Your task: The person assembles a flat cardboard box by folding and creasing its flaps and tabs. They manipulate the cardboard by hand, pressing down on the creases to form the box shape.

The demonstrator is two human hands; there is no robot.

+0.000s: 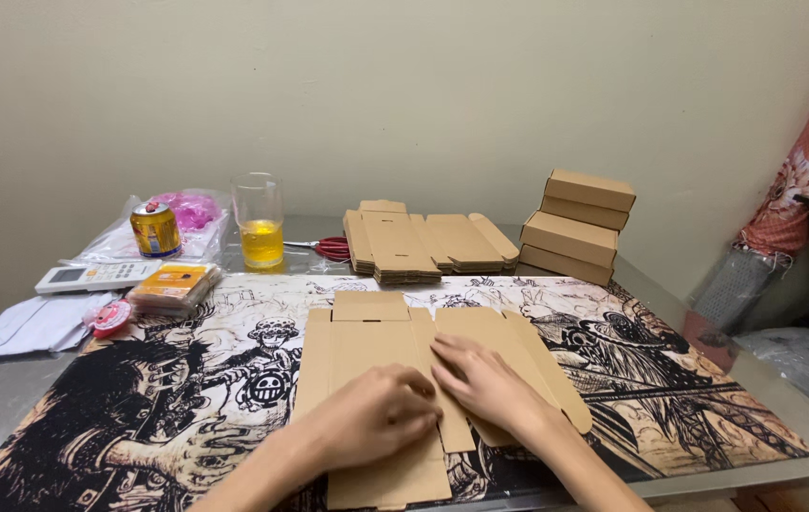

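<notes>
A flat, unfolded brown cardboard box blank [367, 346] lies on a large printed desk mat [670, 379] in front of me. My left hand [381, 412] presses down on the blank's middle panel with its fingers curled. Beside it, my right hand [485, 379] lies flat on the blank's right panels, palm down. Neither hand lifts the cardboard; both rest on it.
A stack of flat box blanks [423, 245] lies behind, with several assembled boxes [577, 226] stacked at its right. Red scissors [329, 248], a glass of yellow drink [259, 223], a can [155, 229], a remote [91, 276], an orange packet [175, 284] and tape roll [110, 318] sit left.
</notes>
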